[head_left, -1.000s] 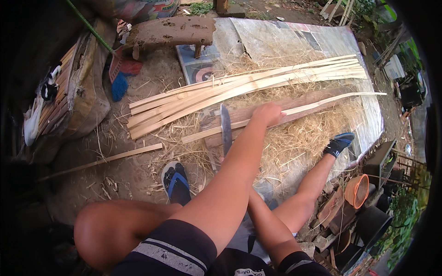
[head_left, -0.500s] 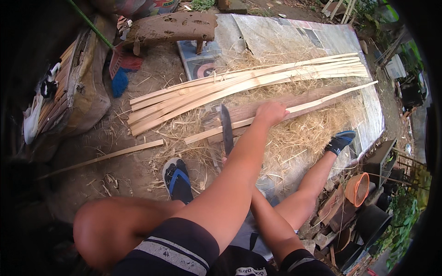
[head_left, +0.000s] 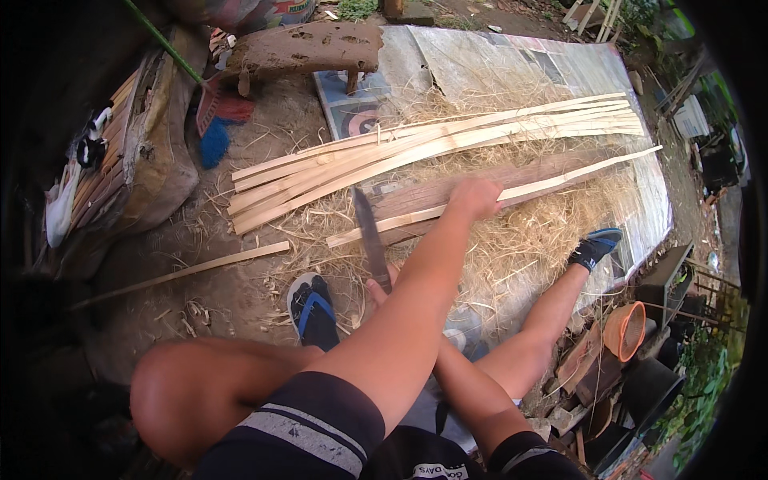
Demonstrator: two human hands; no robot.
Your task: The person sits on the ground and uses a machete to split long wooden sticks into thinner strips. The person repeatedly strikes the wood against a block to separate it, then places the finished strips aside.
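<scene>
My left hand [head_left: 478, 198] is closed around a long pale bamboo strip [head_left: 560, 177], near its middle. The strip lies slantwise along a brown wooden plank [head_left: 416, 196]. Crossing beneath my left forearm, my right arm ends in my right hand [head_left: 378, 290], which grips a large dark-bladed knife [head_left: 370, 236]. My left forearm hides most of that hand and the handle. The blade points away from me and overlaps the strip near its left end; I cannot tell whether it touches. Beyond the plank lies a bundle of pale bamboo strips [head_left: 320, 180].
Thin shavings [head_left: 512, 248] cover much of the printed sheet [head_left: 512, 60]. A low wooden bench [head_left: 300, 52] stands at the far left, with a blue-and-red broom [head_left: 214, 140] near it. Another strip [head_left: 200, 268] lies on the ground. An orange pot [head_left: 626, 332] and scrap wood sit at right.
The knife has swung left, its tip now nearer the bundle, and more of my right hand shows. My left hand stays on the strip. The whole view has shifted slightly.
</scene>
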